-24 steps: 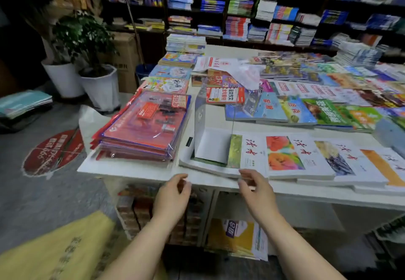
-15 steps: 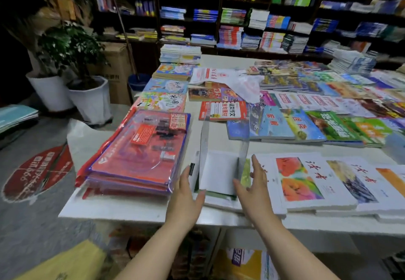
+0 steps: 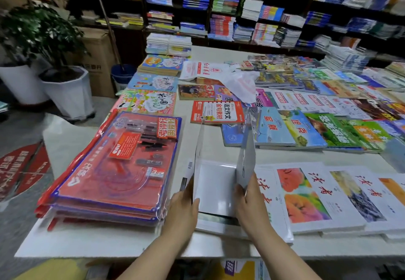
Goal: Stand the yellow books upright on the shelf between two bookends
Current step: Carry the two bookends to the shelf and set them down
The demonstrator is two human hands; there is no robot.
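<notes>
Two white L-shaped bookends stand on a flat pile of magazines at the table's near edge. The left bookend and the right bookend face each other, with a bare white base between them. My left hand holds the near lower edge of the left plate. My right hand grips the near lower edge of the right plate, which leans slightly. No book stands between them. A yellow-covered book shows under the table's front edge, partly hidden by my arms.
A stack of red plastic-wrapped stationery sets lies just left of the bookends. White magazines lie to the right, and rows of flat books cover the table beyond. Potted plants stand on the floor at left. Dark bookshelves line the back.
Both hands rose from the table's front edge and closed on the two bookends. The view moved closer, and the right plate now leans a little.
</notes>
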